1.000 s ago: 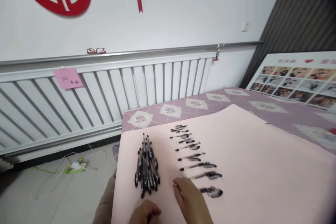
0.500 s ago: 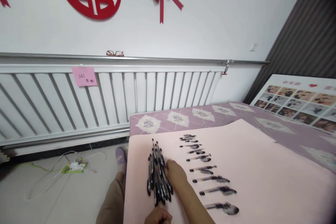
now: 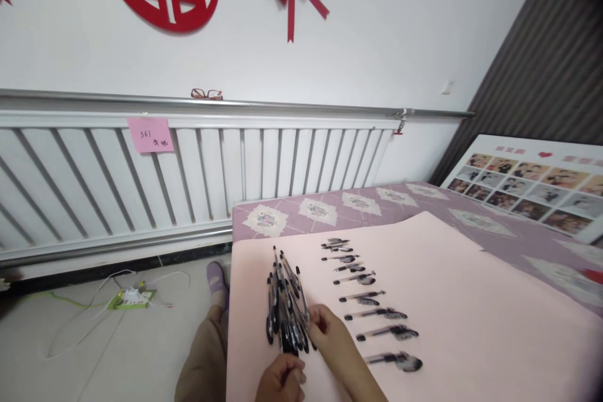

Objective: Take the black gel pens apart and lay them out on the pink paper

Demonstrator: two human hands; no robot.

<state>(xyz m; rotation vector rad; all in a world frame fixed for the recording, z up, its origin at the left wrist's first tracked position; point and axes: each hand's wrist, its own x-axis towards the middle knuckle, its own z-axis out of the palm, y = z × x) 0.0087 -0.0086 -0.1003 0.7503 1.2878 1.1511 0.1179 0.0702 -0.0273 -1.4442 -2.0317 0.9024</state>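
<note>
While the pile of pens (image 3: 284, 311) lies loose on the pink sheet (image 3: 471, 314) in the head view, the right hand (image 3: 330, 334) is narrowed, with one pen (image 3: 301, 292) pinched at the pile's right edge. The left hand (image 3: 281, 381), just nearer than the pile, is curled; what is held cannot be told. The pen is best drawn lengthwise, so neighbours are not rolled. No container is seen: right of the pile, a row of pens and caps (image 3: 372, 314) is laid out.

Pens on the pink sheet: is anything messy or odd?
Yes. The pile of pens beside the right hand lies jumbled and crossed, unlike the tidy row of pens. Glasses sit oddly on the radiator pipe.
</note>
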